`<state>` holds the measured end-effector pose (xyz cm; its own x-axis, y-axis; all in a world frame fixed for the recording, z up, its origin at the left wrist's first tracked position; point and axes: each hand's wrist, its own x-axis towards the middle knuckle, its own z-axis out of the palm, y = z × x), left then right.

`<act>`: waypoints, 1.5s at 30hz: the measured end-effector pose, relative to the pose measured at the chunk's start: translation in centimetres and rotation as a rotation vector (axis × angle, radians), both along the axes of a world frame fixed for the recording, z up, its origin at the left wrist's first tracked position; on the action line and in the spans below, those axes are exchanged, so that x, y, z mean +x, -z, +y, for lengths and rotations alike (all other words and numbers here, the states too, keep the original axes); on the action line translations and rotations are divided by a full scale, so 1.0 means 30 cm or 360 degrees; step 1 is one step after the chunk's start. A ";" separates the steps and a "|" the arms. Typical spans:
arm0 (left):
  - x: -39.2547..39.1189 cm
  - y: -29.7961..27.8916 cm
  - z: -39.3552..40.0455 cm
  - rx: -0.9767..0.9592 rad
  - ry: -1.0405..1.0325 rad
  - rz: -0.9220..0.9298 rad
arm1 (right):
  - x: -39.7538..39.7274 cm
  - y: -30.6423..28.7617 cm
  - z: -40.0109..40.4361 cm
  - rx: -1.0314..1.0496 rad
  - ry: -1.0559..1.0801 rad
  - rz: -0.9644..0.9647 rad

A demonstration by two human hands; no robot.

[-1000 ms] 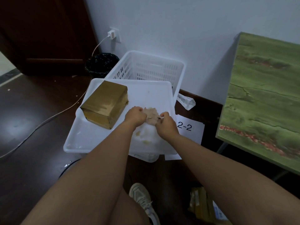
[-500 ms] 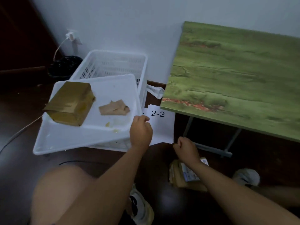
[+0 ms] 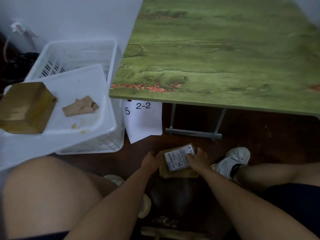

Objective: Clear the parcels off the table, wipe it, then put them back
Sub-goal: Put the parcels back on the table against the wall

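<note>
Both hands, left hand (image 3: 150, 159) and right hand (image 3: 197, 157), grip the labelled parcel (image 3: 178, 161) on the floor. Green table (image 3: 216, 54) stands beyond; white tray (image 3: 69, 135) with box (image 3: 26, 108) far left.

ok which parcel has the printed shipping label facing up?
The flat brown parcel on the floor, between the left hand and right hand. The boxy parcel on the white tray shows only plain brown faces.

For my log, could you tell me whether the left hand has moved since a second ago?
Yes. The left hand left the white tray and went down to the parcel on the floor.
</note>
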<state>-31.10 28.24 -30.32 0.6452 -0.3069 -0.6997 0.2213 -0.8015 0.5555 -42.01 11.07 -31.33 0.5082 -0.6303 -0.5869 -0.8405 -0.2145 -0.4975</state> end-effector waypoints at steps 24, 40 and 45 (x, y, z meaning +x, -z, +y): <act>-0.071 0.082 -0.168 -0.0019 -0.0395 0.0031 | -0.010 0.179 -0.043 0.0181 -0.0060 -0.0025; -0.110 -0.416 -0.092 -0.1180 -0.1132 0.0709 | -0.011 -0.406 0.083 0.1093 0.0649 -0.1154; -0.142 -0.534 -0.028 -0.1302 -0.1105 0.0657 | -0.061 -0.508 0.119 0.0923 0.0450 -0.1260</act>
<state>-35.36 27.41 -14.31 0.6207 -0.4349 -0.6524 0.7605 0.1316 0.6359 -43.85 14.63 -16.08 0.7596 -0.5130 -0.3999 -0.2075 0.3915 -0.8965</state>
